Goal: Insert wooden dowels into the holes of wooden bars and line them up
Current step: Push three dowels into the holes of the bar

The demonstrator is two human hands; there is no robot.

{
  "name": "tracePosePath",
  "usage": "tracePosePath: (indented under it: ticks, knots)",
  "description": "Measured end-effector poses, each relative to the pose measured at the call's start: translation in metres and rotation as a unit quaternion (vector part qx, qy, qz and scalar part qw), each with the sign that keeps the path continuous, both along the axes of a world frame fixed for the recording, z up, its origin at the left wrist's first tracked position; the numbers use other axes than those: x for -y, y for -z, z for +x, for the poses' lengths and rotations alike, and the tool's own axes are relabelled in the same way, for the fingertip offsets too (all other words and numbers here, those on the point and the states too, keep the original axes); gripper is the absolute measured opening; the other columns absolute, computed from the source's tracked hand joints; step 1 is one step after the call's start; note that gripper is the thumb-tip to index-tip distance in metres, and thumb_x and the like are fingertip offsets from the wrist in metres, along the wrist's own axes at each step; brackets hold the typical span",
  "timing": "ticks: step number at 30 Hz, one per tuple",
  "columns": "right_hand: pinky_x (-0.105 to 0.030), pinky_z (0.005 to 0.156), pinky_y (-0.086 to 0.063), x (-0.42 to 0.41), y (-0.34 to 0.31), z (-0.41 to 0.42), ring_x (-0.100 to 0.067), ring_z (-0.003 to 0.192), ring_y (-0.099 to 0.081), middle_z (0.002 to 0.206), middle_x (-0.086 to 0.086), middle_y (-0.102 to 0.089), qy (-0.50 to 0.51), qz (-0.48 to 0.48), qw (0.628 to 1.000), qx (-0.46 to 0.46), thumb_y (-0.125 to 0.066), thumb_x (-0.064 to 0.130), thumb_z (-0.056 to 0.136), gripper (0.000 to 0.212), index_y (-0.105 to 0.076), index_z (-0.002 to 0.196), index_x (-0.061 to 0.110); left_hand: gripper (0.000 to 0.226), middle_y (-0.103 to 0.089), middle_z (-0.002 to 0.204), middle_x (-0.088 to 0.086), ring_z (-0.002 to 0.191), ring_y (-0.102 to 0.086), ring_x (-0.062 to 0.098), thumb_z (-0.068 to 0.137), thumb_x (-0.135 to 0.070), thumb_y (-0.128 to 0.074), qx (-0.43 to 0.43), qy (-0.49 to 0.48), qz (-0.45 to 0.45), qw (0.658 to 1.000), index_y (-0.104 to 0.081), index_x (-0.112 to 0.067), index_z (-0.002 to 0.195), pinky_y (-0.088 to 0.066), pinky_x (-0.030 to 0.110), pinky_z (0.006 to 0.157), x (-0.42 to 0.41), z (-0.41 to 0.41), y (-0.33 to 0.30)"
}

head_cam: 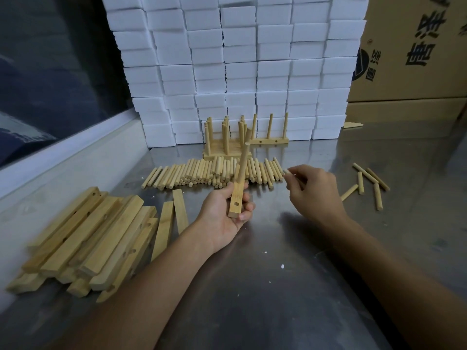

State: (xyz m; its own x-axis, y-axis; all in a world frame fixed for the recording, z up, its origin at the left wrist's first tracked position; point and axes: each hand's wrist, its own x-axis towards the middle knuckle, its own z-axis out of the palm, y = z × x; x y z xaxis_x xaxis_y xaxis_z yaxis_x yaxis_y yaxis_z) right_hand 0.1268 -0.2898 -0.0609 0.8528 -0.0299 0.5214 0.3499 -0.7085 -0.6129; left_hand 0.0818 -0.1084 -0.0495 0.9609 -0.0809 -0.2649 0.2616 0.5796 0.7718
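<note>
Holding a wooden bar point(237, 201) upright — one dowel point(243, 164) already standing in it.
Left hand point(225, 215) fingers point(246, 207) wrap the bar's lower end; right hand point(311, 186) pinches a dowel tip point(286, 171) beside the dowel pile point(214, 173).

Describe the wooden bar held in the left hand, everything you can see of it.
The wooden bar is a pale, square-edged strip of light wood. The left hand grips it from below, fingers curled round its sides, holding it above the steel table with its near end toward the camera. One empty round hole shows near that end. A single dowel stands upright from a hole farther along. The far part of the bar is hidden behind the hand and dowel.
</note>
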Motion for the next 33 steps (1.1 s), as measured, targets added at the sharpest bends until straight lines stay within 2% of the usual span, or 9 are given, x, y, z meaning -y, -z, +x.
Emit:
tracePosePath:
  ticks: [3, 5, 7, 9, 13, 16, 22, 26, 33]
  knots:
    - [-0.010, 0.054, -0.041, -0.004, -0.002, -0.002, -0.002, 0.064, -0.058, 0.077, 0.014, -0.063, -0.018, 0.037, 0.999, 0.007, -0.059, 0.012, 0.098, 0.021, -0.069, 0.117, 0.010, 0.034, -0.051, 0.066, 0.008, 0.049, -0.047, 0.016, 0.107, -0.024, -0.031, -0.001, 0.000, -0.006, 1.000, -0.055, 0.000, 0.111, -0.032, 0.020, 0.037, 0.000, 0.000, 0.000]
    - [-0.014, 0.063, -0.049, -0.009, -0.002, -0.004, -0.001, 0.071, -0.062, 0.081, 0.018, -0.062, -0.034, 0.064, 0.997, 0.005, -0.057, 0.017, 0.100, 0.018, -0.068, 0.114, 0.013, 0.034, -0.051, 0.065, 0.008, 0.050, -0.047, 0.016, 0.107, -0.024, -0.030, 0.000, 0.000, -0.009, 1.000, -0.054, 0.000, 0.112, -0.033, 0.020, 0.037, 0.000, 0.000, 0.000]
    - [-0.021, 0.070, -0.051, -0.012, -0.001, -0.005, -0.006, 0.081, -0.061, 0.091, 0.011, -0.063, -0.031, 0.061, 0.997, 0.018, -0.060, 0.024, 0.099, 0.016, -0.069, 0.110, 0.016, 0.034, -0.051, 0.065, 0.008, 0.049, -0.047, 0.016, 0.107, -0.024, -0.030, 0.000, 0.001, -0.013, 1.000, -0.054, 0.000, 0.110, -0.033, 0.020, 0.037, 0.000, 0.000, 0.000]
    - [-0.018, 0.066, -0.043, -0.013, -0.003, -0.006, -0.007, 0.082, -0.053, 0.099, 0.004, -0.057, -0.015, 0.055, 0.998, 0.031, -0.063, 0.031, 0.096, 0.016, -0.069, 0.106, 0.020, 0.034, -0.051, 0.064, 0.009, 0.049, -0.048, 0.017, 0.107, -0.024, -0.030, -0.001, 0.000, -0.016, 1.000, -0.055, 0.000, 0.109, -0.034, 0.020, 0.036, 0.000, 0.001, 0.000]
    - [-0.030, 0.061, -0.050, -0.016, -0.013, -0.011, -0.016, 0.068, -0.060, 0.079, -0.005, -0.064, -0.056, 0.167, 0.984, 0.013, -0.057, 0.037, 0.098, 0.025, -0.059, 0.095, 0.012, 0.034, -0.052, 0.066, 0.009, 0.053, -0.048, 0.017, 0.107, -0.024, -0.030, -0.004, 0.002, -0.026, 1.000, -0.055, 0.000, 0.109, -0.035, 0.021, 0.039, -0.001, 0.002, 0.000]
    - [-0.022, 0.055, -0.051, -0.019, -0.013, -0.016, -0.009, 0.058, -0.064, 0.073, -0.002, -0.068, -0.074, 0.216, 0.973, -0.042, -0.050, 0.037, 0.102, 0.028, -0.057, 0.100, 0.009, 0.034, -0.051, 0.065, 0.009, 0.058, -0.047, 0.018, 0.107, -0.023, -0.031, -0.009, -0.002, -0.039, 0.999, -0.056, 0.001, 0.111, -0.038, 0.024, 0.047, -0.001, 0.003, 0.001]
    - [-0.024, 0.061, -0.053, -0.018, -0.020, -0.018, -0.012, 0.065, -0.067, 0.087, -0.009, -0.076, -0.147, 0.451, 0.842, -0.257, -0.051, 0.026, 0.104, 0.023, -0.066, 0.105, 0.009, 0.032, -0.050, 0.063, 0.007, 0.053, -0.044, 0.015, 0.106, -0.022, -0.031, -0.016, 0.000, -0.065, 0.998, -0.051, -0.001, 0.118, -0.032, 0.026, 0.054, -0.002, 0.006, 0.002]
    - [-0.021, 0.061, -0.054, -0.021, -0.020, -0.019, -0.011, 0.066, -0.066, 0.080, -0.006, -0.072, -0.170, 0.461, 0.829, -0.267, -0.071, 0.012, 0.090, 0.011, -0.068, 0.098, 0.006, 0.030, -0.049, 0.064, 0.007, 0.050, -0.043, 0.015, 0.105, -0.021, -0.031, -0.015, 0.002, -0.072, 0.997, -0.050, -0.002, 0.119, -0.032, 0.025, 0.052, -0.003, 0.007, 0.002]
    - [-0.020, 0.063, -0.055, -0.029, -0.021, -0.022, -0.014, 0.075, -0.072, 0.089, -0.009, -0.077, -0.181, 0.408, 0.853, -0.271, -0.062, 0.015, 0.096, 0.018, -0.069, 0.110, 0.006, 0.030, -0.050, 0.063, 0.006, 0.048, -0.045, 0.015, 0.106, -0.021, -0.031, -0.007, -0.004, -0.072, 0.997, -0.051, -0.002, 0.119, -0.035, 0.025, 0.050, -0.003, 0.007, 0.004]
